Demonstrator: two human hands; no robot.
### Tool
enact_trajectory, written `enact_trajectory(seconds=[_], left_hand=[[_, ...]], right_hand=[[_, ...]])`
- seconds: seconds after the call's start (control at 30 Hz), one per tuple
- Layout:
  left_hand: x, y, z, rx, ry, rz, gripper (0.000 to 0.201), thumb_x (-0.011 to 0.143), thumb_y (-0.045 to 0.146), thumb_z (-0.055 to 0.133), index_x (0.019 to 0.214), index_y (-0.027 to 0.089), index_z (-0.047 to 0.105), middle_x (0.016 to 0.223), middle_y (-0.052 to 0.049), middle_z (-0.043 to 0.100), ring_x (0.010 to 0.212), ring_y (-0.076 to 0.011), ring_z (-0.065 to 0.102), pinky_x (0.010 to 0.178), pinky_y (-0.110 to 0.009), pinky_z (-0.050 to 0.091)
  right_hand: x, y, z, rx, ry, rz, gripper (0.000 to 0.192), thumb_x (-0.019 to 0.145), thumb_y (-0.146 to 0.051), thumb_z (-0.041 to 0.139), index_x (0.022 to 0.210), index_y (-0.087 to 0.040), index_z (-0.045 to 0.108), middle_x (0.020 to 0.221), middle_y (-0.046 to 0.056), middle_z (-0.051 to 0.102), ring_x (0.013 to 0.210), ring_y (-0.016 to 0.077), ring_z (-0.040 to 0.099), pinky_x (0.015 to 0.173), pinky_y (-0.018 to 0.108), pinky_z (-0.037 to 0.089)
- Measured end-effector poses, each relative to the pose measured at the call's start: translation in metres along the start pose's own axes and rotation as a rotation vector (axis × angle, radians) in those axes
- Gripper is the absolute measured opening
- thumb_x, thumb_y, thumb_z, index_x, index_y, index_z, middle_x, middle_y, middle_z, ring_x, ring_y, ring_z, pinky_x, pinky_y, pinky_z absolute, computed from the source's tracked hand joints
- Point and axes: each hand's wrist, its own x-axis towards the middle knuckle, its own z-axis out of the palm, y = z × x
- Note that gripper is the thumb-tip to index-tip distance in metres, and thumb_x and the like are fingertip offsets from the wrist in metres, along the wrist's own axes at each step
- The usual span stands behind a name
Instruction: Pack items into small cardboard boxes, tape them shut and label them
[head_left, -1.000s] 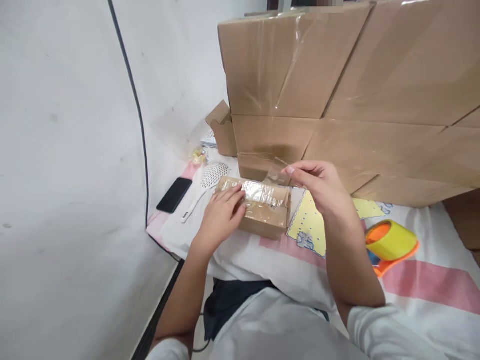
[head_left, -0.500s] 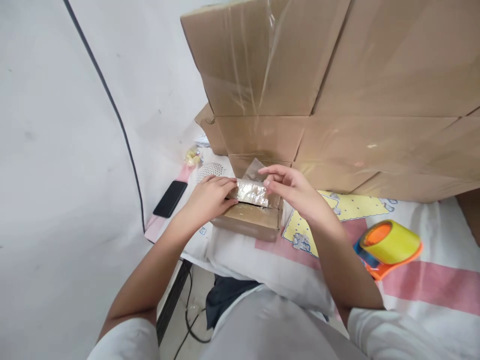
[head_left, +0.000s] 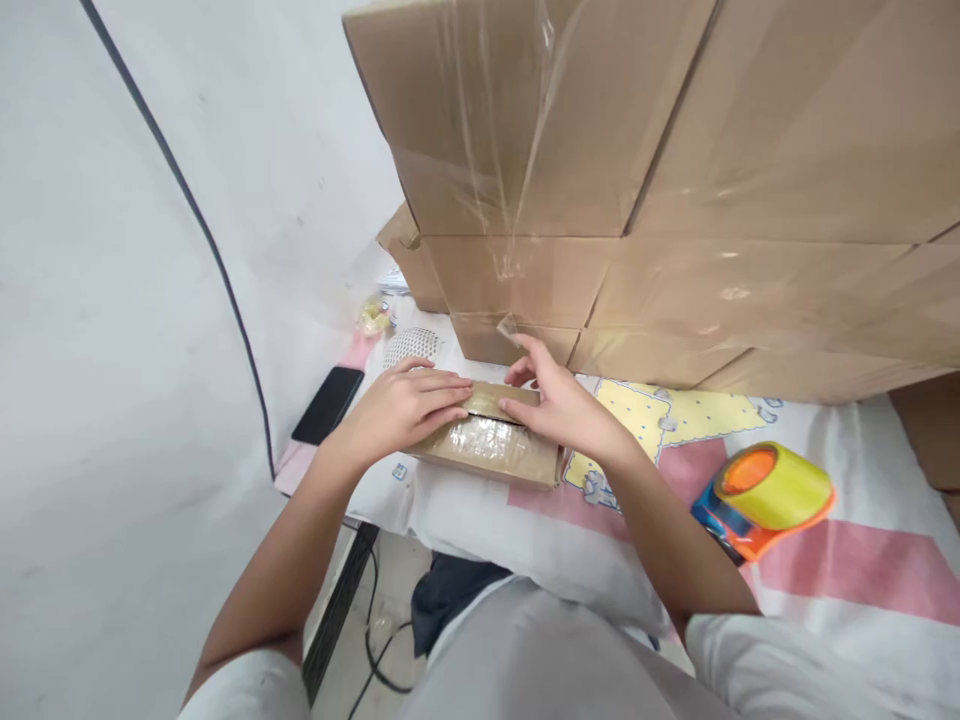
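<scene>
A small cardboard box (head_left: 491,452) wrapped in clear tape lies on a white cloth with pink stripes (head_left: 840,580). My left hand (head_left: 401,405) lies flat on the box's top, fingers pointing right. My right hand (head_left: 555,405) presses on the top from the right side, its fingertips nearly meeting the left hand's. Both hands hold the box down rather than lift it.
A tall stack of taped cardboard cartons (head_left: 675,190) rises just behind the box. An orange tape dispenser with a yellow roll (head_left: 765,500) sits to the right. A black phone (head_left: 326,405), a white slotted spoon (head_left: 411,347) and a black cable on the white wall (head_left: 202,230) are at left.
My right hand let a loose strip of clear tape drop onto the box and came down on its top. The box was tipped so its taped face is toward me. The view shifted left.
</scene>
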Motion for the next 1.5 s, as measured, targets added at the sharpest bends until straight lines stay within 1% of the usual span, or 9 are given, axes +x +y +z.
enact_trajectory(seconds=[0.27,0.4,0.67,0.93,1.1,1.2,1.3,1.4,1.5], left_hand=[[0.005,-0.003,0.0,-0.012,-0.026,0.062,0.021,0.102,0.034,0.058,0.114,0.027,0.075,0.117,0.001,0.079,0.114,-0.019,0.071,0.095,-0.037,0.048],[0.006,0.007,0.001,0.096,-0.04,0.104,0.022,0.104,0.023,0.052,0.113,0.022,0.072,0.119,-0.003,0.077,0.111,-0.02,0.07,0.094,-0.038,0.047],[0.006,0.021,0.014,-0.004,-0.178,-0.126,0.025,0.1,0.022,0.054,0.124,0.019,0.062,0.118,-0.009,0.067,0.11,-0.0241,0.061,0.094,-0.041,0.045],[0.007,0.027,0.016,-0.037,-0.167,-0.14,0.019,0.104,0.027,0.05,0.107,0.023,0.068,0.109,-0.003,0.069,0.109,-0.0209,0.06,0.096,-0.041,0.038],[-0.007,0.035,0.01,-0.049,-0.013,-0.274,0.016,0.101,0.033,0.056,0.1,0.023,0.068,0.108,-0.003,0.072,0.109,-0.0215,0.063,0.102,-0.043,0.038],[-0.026,0.044,0.013,-0.152,0.182,-0.459,0.018,0.099,0.038,0.059,0.105,0.024,0.068,0.112,-0.005,0.073,0.109,-0.0242,0.064,0.1,-0.044,0.042],[-0.038,0.065,0.023,-0.567,0.349,-0.622,0.037,0.098,0.049,0.055,0.124,0.024,0.064,0.11,-0.008,0.075,0.099,-0.0238,0.069,0.089,-0.04,0.051],[-0.035,0.095,0.036,-0.866,0.509,-0.878,0.047,0.093,0.051,0.065,0.13,0.022,0.058,0.085,-0.003,0.075,0.069,-0.0166,0.066,0.068,-0.03,0.052],[-0.026,0.117,0.044,-0.812,0.631,-1.09,0.047,0.087,0.044,0.074,0.125,0.023,0.057,0.072,0.002,0.069,0.063,-0.0135,0.062,0.063,-0.025,0.048]], right_hand=[[0.004,0.002,0.003,-0.116,-0.034,0.052,0.08,0.092,-0.034,0.062,0.16,-0.021,0.022,0.121,0.009,0.068,0.092,0.0227,0.066,0.081,0.038,0.05],[0.002,0.002,0.001,-0.178,-0.051,0.01,0.089,0.088,-0.035,0.067,0.162,-0.022,0.018,0.127,0.009,0.066,0.102,0.0257,0.066,0.087,0.039,0.05],[0.001,-0.003,0.004,-0.199,-0.062,-0.024,0.08,0.091,-0.032,0.063,0.159,-0.018,0.023,0.128,0.011,0.067,0.11,0.0275,0.066,0.09,0.039,0.05],[0.004,0.007,0.009,-0.124,0.007,-0.075,0.071,0.092,-0.031,0.062,0.155,-0.019,0.031,0.121,0.009,0.069,0.105,0.0243,0.066,0.085,0.038,0.052],[-0.002,-0.006,0.008,0.213,0.397,-0.296,0.016,0.093,-0.028,0.063,0.104,-0.021,0.072,0.096,0.004,0.068,0.089,0.0171,0.063,0.081,0.033,0.051],[-0.008,-0.019,0.006,0.498,0.221,-0.167,0.015,0.089,-0.034,0.071,0.086,-0.021,0.077,0.086,0.003,0.071,0.079,0.0158,0.063,0.072,0.031,0.05],[-0.01,-0.024,0.01,0.601,-0.028,0.032,0.02,0.085,-0.038,0.074,0.084,-0.019,0.079,0.081,0.004,0.074,0.073,0.0163,0.064,0.067,0.03,0.048],[-0.009,-0.024,0.019,0.49,-0.04,0.088,0.019,0.087,-0.033,0.07,0.083,-0.017,0.078,0.083,0.005,0.077,0.075,0.0171,0.064,0.069,0.03,0.046],[-0.008,-0.022,0.026,0.157,0.011,-0.003,0.021,0.092,-0.025,0.062,0.081,-0.02,0.079,0.087,0.004,0.078,0.084,0.0197,0.063,0.079,0.034,0.044]])
